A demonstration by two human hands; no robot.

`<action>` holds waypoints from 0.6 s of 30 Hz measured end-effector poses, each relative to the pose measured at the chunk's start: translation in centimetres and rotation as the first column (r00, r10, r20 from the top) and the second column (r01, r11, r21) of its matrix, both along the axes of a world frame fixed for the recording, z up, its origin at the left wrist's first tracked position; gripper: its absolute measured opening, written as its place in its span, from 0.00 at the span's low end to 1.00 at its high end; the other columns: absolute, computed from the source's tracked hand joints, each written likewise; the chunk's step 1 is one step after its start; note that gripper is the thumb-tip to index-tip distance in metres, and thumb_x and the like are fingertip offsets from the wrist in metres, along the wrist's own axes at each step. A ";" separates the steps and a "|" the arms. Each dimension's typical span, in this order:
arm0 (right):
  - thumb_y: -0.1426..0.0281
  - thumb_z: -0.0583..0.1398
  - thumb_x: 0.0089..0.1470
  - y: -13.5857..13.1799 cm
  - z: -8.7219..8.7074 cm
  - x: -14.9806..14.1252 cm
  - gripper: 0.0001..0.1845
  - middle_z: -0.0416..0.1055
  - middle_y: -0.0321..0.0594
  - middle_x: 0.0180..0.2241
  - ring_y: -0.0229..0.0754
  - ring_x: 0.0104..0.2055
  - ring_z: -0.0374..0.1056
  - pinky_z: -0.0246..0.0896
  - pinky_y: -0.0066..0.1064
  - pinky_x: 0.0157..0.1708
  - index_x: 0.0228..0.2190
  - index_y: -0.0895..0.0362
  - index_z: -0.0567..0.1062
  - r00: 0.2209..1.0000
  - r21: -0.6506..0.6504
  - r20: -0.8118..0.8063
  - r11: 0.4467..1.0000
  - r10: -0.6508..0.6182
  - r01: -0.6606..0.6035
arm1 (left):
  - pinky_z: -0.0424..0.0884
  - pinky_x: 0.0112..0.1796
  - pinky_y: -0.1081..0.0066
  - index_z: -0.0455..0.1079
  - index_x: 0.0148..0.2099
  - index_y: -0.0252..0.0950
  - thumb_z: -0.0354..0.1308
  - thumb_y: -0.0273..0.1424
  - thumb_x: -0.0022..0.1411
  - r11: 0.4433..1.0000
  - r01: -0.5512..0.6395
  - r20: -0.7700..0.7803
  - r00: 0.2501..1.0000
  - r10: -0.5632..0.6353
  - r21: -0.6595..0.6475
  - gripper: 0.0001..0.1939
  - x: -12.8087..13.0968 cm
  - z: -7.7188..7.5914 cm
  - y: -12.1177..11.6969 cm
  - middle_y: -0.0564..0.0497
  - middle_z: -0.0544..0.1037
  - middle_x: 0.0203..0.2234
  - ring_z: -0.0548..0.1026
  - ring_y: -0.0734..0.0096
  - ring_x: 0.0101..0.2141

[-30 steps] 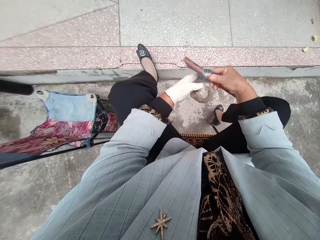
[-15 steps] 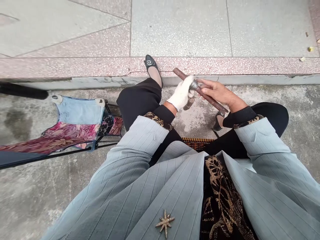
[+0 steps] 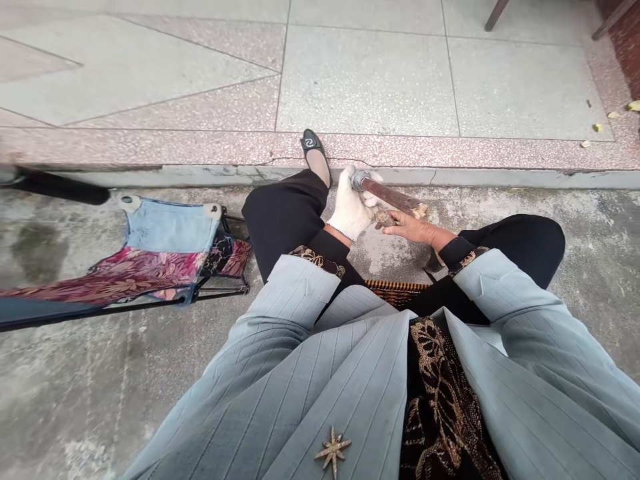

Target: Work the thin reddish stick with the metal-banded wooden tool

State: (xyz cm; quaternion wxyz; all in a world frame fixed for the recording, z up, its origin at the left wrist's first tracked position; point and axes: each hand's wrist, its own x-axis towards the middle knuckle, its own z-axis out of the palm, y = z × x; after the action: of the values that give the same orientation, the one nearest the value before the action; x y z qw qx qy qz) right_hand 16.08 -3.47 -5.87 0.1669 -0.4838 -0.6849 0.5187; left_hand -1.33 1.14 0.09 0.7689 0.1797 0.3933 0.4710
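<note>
A woven brown and yellow edge (image 3: 399, 291) showed low between the person's black trouser legs (image 3: 283, 210). I could not tell if it was a seat or a basket, because the rest was hidden.

The brown wooden stick (image 3: 393, 195) was in front of the person, above the grey, patchy concrete ground (image 3: 165, 380). It was round and dark, with a few worn spots. One end was rough and pale, as if chipped. Near its other visible end, shiny silver wire (image 3: 359, 179) went round and round it in a tight bunch.

The left hand (image 3: 349, 210) wore a white cloth glove and was curled round the stick by the wire. The bare right hand (image 3: 417, 229) was just below the rough end. Its fingers touched a small, dull brown lump (image 3: 383, 218) right beside the glove. I could not tell how tightly they held it, or if the lump was joined to the stick.
</note>
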 end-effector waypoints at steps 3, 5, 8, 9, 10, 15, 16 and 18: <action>0.46 0.68 0.54 0.0 0.8 1.1 0.27 0.79 0.46 0.40 0.52 0.45 0.75 0.70 0.45 0.51 0.39 0.57 0.77 0.986 -0.075 -0.164 0.997 0.011 -0.023 | 0.74 0.24 0.73 0.71 0.32 0.39 0.55 0.61 0.70 0.996 -0.052 -0.013 0.999 0.053 0.069 0.30 -0.8 -0.7 -0.1 0.51 0.75 0.21 0.77 0.71 0.23; 0.40 0.68 0.52 0.0 1.6 2.1 0.31 0.75 0.41 0.33 0.46 0.37 0.72 0.70 0.40 0.43 0.38 0.55 0.73 0.952 -0.119 -0.297 0.992 -0.071 0.036 | 0.79 0.30 0.67 0.72 0.32 0.38 0.55 0.60 0.70 0.996 -0.030 -0.060 0.998 0.035 0.081 0.30 -1.4 -1.3 0.0 0.47 0.78 0.24 0.82 0.63 0.29; 0.36 0.68 0.51 0.0 2.6 3.0 0.35 0.67 0.33 0.26 0.40 0.27 0.64 0.64 0.33 0.31 0.41 0.53 0.70 0.862 -0.250 -0.394 0.940 -0.318 0.233 | 0.81 0.33 0.60 0.75 0.33 0.36 0.56 0.56 0.69 0.995 0.086 -0.114 0.990 -0.081 0.039 0.28 -2.1 -3.1 0.4 0.43 0.80 0.26 0.84 0.54 0.35; 0.38 0.68 0.51 -0.1 2.8 3.1 0.34 0.64 0.31 0.25 0.38 0.25 0.61 0.61 0.32 0.28 0.41 0.52 0.69 0.842 -0.284 -0.368 0.910 -0.393 0.301 | 0.80 0.34 0.60 0.75 0.34 0.36 0.57 0.54 0.69 0.992 0.121 -0.106 0.987 -0.118 0.027 0.26 -2.1 -3.9 0.6 0.43 0.80 0.27 0.84 0.54 0.34; 0.40 0.69 0.52 0.0 3.0 3.2 0.32 0.63 0.30 0.24 0.38 0.24 0.59 0.59 0.31 0.26 0.40 0.52 0.67 0.828 -0.305 -0.330 0.881 -0.454 0.361 | 0.80 0.34 0.61 0.76 0.35 0.35 0.57 0.51 0.69 0.988 0.153 -0.092 0.984 -0.150 0.018 0.23 -2.1 -4.8 0.8 0.43 0.81 0.28 0.83 0.56 0.34; 0.64 0.69 0.55 0.3 3.8 3.4 0.17 0.64 0.29 0.27 0.37 0.28 0.62 0.66 0.31 0.33 0.38 0.52 0.66 0.775 -0.296 -0.283 0.820 -0.565 0.489 | 0.77 0.39 0.67 0.73 0.38 0.37 0.62 0.39 0.67 0.998 0.049 -0.395 0.918 -0.031 0.035 0.10 -1.2 -9.1 1.7 0.50 0.79 0.29 0.78 0.68 0.30; 0.68 0.68 0.54 0.4 4.0 3.3 0.16 0.64 0.29 0.28 0.37 0.29 0.63 0.67 0.31 0.34 0.39 0.52 0.67 0.770 -0.299 -0.297 0.821 -0.565 0.486 | 0.77 0.39 0.66 0.72 0.37 0.38 0.63 0.37 0.66 0.998 0.053 -0.434 0.900 -0.036 0.027 0.09 -1.2 -9.6 1.8 0.51 0.78 0.28 0.77 0.67 0.30; 0.71 0.68 0.52 0.5 4.3 3.1 0.16 0.65 0.29 0.28 0.36 0.29 0.63 0.67 0.30 0.35 0.40 0.54 0.69 0.779 -0.326 -0.315 0.833 -0.542 0.447 | 0.76 0.40 0.63 0.71 0.36 0.39 0.67 0.35 0.62 0.997 0.076 -0.511 0.857 -0.071 -0.013 0.08 -1.6 -10.3 1.9 0.51 0.77 0.26 0.78 0.63 0.31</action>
State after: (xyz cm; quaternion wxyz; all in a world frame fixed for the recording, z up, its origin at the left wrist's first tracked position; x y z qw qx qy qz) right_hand 19.15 -2.92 -1.60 0.3745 -0.5489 -0.4184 0.6192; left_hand -2.90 3.04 -10.25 0.6539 0.3160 0.5739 0.3785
